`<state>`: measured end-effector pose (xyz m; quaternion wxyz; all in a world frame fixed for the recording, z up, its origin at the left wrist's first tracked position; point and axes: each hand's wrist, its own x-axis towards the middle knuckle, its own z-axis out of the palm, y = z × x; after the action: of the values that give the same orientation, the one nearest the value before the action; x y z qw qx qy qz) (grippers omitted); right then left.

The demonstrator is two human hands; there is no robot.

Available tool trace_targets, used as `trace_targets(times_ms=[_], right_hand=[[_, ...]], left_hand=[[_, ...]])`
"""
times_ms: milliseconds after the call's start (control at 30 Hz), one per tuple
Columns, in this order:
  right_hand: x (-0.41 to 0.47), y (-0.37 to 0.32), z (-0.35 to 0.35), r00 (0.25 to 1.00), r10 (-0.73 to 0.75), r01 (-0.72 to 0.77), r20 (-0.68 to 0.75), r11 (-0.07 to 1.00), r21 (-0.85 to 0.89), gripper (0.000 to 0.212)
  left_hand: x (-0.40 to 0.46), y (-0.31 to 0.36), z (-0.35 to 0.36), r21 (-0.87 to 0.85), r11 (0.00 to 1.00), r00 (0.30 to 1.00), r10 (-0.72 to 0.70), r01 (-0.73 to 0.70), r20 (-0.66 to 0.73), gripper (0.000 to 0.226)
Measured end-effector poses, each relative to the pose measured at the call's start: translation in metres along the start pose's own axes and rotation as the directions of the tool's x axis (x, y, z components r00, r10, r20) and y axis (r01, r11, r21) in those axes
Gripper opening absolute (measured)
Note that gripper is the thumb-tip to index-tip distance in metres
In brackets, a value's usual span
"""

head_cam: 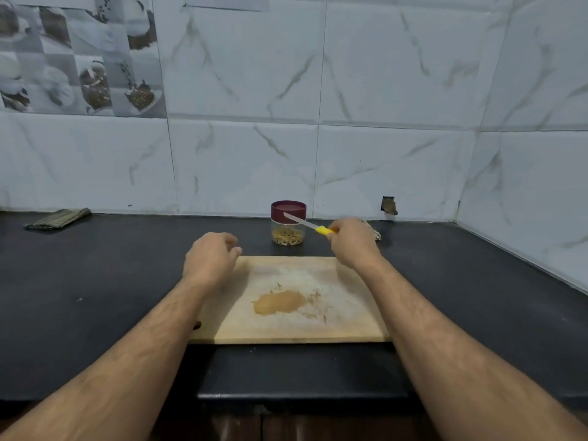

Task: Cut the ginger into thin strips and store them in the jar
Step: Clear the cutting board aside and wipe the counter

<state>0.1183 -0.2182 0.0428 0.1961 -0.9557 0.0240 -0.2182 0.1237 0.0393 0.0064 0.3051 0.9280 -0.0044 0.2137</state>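
A clear jar (288, 230) with a maroon lid stands on the black counter behind the wooden cutting board (346, 316); ginger strips lie in its bottom. On the board there is a wet brown stain and a few stray ginger bits (315, 302). My right hand (351, 245) grips a yellow-handled knife (305, 223), its blade pointing left across the jar's front. My left hand (211, 257) hovers over the board's far left corner, fingers loosely curled, holding nothing.
The black counter (95, 281) runs to a tiled wall at the back and right. A folded cloth (59, 219) lies at the far left. A pale object (374, 232) sits partly hidden behind my right hand. The counter's front edge is near me.
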Motion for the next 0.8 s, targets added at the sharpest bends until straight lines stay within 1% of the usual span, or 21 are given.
trace_targets(times_ms=[133,233,367,500,567,633,667,733,800], right_hand=[[0.068,-0.018,0.012,0.999,-0.040,0.037,0.026,0.993,0.108,0.018],[0.114,-0.028,0.024,0.997,-0.061,0.056,0.052,0.993,0.101,0.019],[0.162,-0.031,0.044,0.992,-0.093,0.089,0.085,0.994,0.056,0.016],[0.184,-0.026,0.065,0.985,-0.101,0.096,0.137,0.995,0.037,0.005],[0.189,-0.023,0.071,0.983,-0.103,0.094,0.153,0.994,0.064,0.008],[0.192,-0.018,0.073,0.980,-0.114,0.104,0.164,0.992,0.069,0.007],[0.193,-0.017,0.073,0.977,-0.120,0.108,0.174,0.991,0.075,0.008],[0.194,-0.014,0.073,0.974,-0.123,0.107,0.189,0.990,0.093,0.023],[0.193,-0.009,0.066,0.985,-0.108,0.090,0.135,0.987,0.132,0.039]], left_hand=[[0.042,0.016,0.012,-0.069,0.997,0.997,0.031,-0.026,0.071,0.042],[0.072,0.021,0.023,-0.081,0.997,0.993,0.027,-0.018,0.113,0.048],[0.107,0.026,0.041,-0.092,0.995,0.989,0.057,-0.045,0.139,0.049],[0.122,0.032,0.059,-0.107,0.992,0.978,0.093,-0.074,0.187,0.052],[0.126,0.034,0.066,-0.105,0.990,0.968,0.116,-0.095,0.221,0.052],[0.128,0.035,0.070,-0.098,0.988,0.960,0.137,-0.116,0.244,0.051],[0.129,0.035,0.071,-0.094,0.988,0.959,0.142,-0.122,0.247,0.051],[0.129,0.036,0.073,-0.086,0.988,0.958,0.143,-0.126,0.248,0.049],[0.127,0.038,0.074,-0.074,0.988,0.960,0.150,-0.136,0.235,0.047]])
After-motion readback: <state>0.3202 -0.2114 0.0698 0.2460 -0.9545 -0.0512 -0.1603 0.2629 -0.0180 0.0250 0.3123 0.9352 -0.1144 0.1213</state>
